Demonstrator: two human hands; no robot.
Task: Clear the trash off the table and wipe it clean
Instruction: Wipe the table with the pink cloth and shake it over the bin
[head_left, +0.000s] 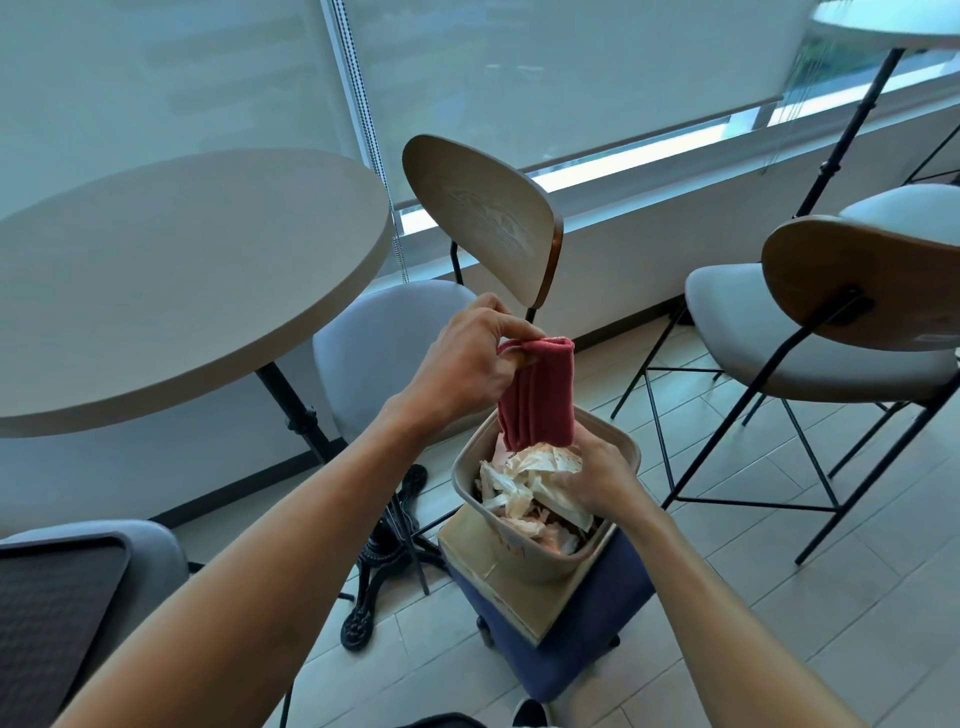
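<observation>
Cloth (537, 397) is a folded red rag hanging limp from the left hand (467, 364), pinched by its top fold right above the beige trash bin (621, 449); looks soft and light, so I'd keep holding that folded edge or it'll flop open. Right hand (597, 480) is down in the bin with fingers curled on the crumpled paper trash (524, 488), which should squash easily. Round table (182, 291) sits off to the left with chairs close around, its edge near the left forearm, so swing wide
</observation>
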